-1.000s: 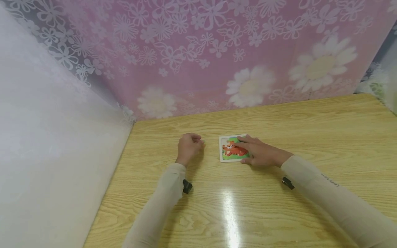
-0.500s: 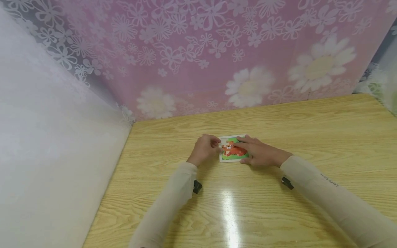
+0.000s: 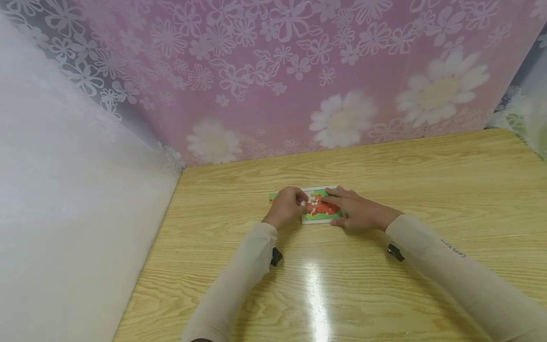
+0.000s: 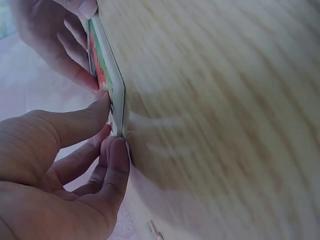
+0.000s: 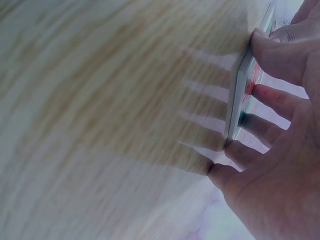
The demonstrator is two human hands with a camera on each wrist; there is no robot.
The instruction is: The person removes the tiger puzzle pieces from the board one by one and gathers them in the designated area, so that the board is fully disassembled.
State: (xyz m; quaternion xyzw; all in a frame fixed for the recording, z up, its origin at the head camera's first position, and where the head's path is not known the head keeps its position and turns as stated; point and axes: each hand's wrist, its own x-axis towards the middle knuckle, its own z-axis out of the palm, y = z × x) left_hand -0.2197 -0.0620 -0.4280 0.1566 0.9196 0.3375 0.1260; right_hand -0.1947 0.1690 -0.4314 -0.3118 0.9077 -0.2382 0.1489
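A small square jigsaw tray (image 3: 318,221) with a white rim and an orange tiger on green lies on the table. My right hand (image 3: 361,209) rests on its right side, fingers spread over picture and edge, thumb at the near rim. At the tray's left edge is my left hand (image 3: 285,208). In the left wrist view its thumb (image 4: 102,102) is on the picture side and its other fingers bend in at the tray corner. It seems to pinch a puzzle piece, largely hidden by the fingers. A pale gap shows in the picture's upper left.
A loose green and orange puzzle piece (image 3: 272,197) lies on the wooden table (image 3: 363,285) just left of my left hand. A pink flowered cloth (image 3: 265,109) hangs behind the table, and a white sheet (image 3: 81,213) borders it at left.
My left hand has moved right, from beside the tray to its left edge. The loose piece now shows behind it on the left. The right hand and tray have kept their place.
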